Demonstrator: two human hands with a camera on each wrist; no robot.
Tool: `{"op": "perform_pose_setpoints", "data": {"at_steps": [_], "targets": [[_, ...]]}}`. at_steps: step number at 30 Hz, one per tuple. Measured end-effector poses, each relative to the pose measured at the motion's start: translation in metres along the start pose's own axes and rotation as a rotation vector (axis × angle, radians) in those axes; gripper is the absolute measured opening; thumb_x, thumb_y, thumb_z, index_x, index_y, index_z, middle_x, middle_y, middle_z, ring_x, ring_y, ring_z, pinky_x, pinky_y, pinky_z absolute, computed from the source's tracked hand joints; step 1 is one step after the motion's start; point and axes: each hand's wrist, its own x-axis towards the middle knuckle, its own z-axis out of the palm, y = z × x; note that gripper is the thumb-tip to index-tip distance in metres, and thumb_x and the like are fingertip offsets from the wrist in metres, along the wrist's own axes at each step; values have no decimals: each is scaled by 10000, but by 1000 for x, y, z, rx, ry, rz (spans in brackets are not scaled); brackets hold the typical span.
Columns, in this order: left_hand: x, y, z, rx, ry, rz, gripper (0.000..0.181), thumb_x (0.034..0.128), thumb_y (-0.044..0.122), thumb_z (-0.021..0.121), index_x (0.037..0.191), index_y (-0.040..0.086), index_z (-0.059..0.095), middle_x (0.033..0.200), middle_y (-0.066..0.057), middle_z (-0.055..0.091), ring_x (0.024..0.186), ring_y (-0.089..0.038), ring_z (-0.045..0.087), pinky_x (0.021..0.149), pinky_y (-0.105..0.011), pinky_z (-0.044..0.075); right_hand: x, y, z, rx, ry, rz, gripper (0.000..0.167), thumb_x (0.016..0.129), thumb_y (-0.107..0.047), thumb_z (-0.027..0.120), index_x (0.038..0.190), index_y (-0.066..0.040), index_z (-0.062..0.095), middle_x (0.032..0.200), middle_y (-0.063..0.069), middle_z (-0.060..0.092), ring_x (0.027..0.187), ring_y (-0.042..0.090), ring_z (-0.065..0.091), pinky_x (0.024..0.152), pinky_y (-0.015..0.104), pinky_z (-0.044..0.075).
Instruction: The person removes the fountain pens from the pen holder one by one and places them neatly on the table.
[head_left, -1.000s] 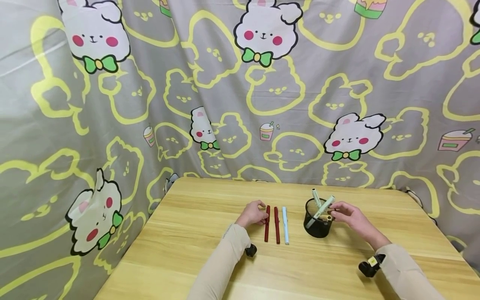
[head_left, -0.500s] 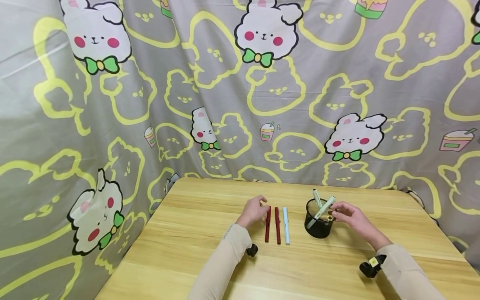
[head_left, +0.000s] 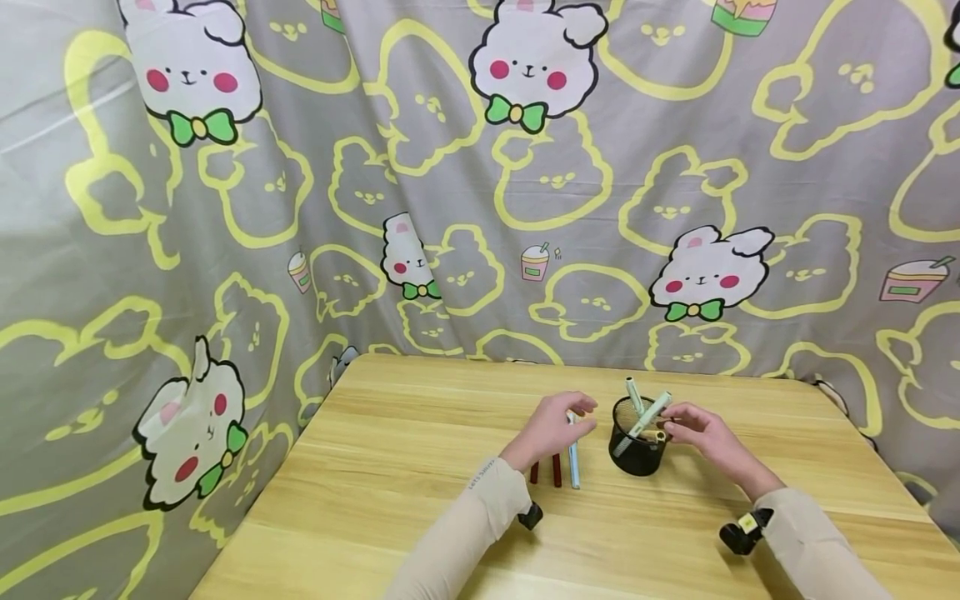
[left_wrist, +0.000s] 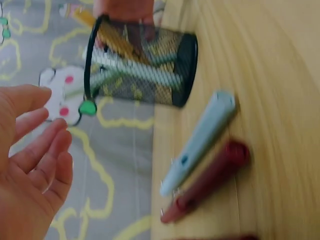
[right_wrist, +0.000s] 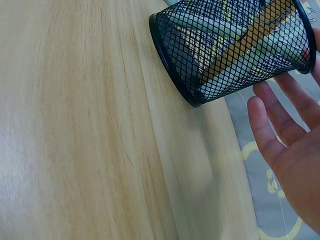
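Left hand part-hides 2 red pens; left-wrist view blurred

Grey curtain with cartoon animals in yellow and white, behind and left of a light wood-grain table.

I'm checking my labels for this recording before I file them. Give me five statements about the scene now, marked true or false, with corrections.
1. The black mesh cup stands upright on the table. True.
2. The light blue pen lies nearer the cup than the red pens. True.
3. The left hand is gripping a red pen. False: the left hand holds nothing.
4. The cup is empty. False: light green pens lean in it.
5. The right hand is beside the cup's rim. True.
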Motion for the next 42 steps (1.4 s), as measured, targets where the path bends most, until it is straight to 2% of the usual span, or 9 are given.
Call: {"op": "perform_pose_setpoints", "data": {"at_steps": [8,11,16,20,24,28,33,39,42], "targets": [[3,21,17,18,-47,64,281,893,239,674,1166,175,647,1084,103,649,965,14,535,728,-140,436,-1,-1,-1,4,0,5,287,951,-29,544,1145,169,470,1056,23,629,923,27,599,753,249,531],[4,24,22,33,-62,99,273,886,243,684,1151,185,651,1069,93,653,970,-20,551,720,-131,429,-1,-1,-1,9,-7,2,283,954,-34,541,1147,161,475,1057,20,631,932,29,599,755,258,532],[4,26,31,5,-68,136,305,878,222,695,1169,143,648,1063,77,650,982,-49,563,790,-176,458,-1,1,-2,10,-16,11,286,959,-50,539,1154,151,483,1062,38,640,933,39,606,760,268,532],[4,27,38,-10,-59,133,306,879,224,694,1169,140,646,1064,99,642,989,-46,552,842,-226,467,0,3,-3,-10,-8,30,295,964,-84,542,1169,124,498,1082,100,635,941,54,608,771,282,531],[6,31,41,-4,-51,115,287,884,269,685,1154,174,661,1035,162,612,972,-28,529,821,-192,446,1,4,-4,-24,-7,35,296,968,-104,542,1175,105,509,1096,129,623,941,68,608,776,287,529],[8,34,45,11,-55,111,278,892,323,665,1143,203,666,1035,188,597,956,-15,522,779,-143,422,0,3,-5,-12,-20,37,293,975,-108,530,1176,105,511,1083,66,631,922,75,614,784,317,533],[9,36,48,23,-59,108,256,887,278,681,1133,209,668,1050,181,605,965,-50,541,780,-135,424,-1,3,-6,14,-48,36,300,986,-99,504,1188,123,495,1070,-14,636,928,86,622,799,340,535],[16,34,55,57,-61,110,243,881,296,684,1116,238,676,1043,196,602,958,-64,546,756,-108,409,-1,2,-7,27,-59,25,306,987,-91,500,1210,119,487,1099,14,631,953,77,615,801,320,532],[20,31,58,84,-60,119,250,878,312,684,1116,237,681,1042,199,609,957,-64,549,747,-94,400,0,3,-8,40,-66,22,305,987,-86,498,1215,116,485,1099,-15,631,960,75,614,800,308,532]]}}
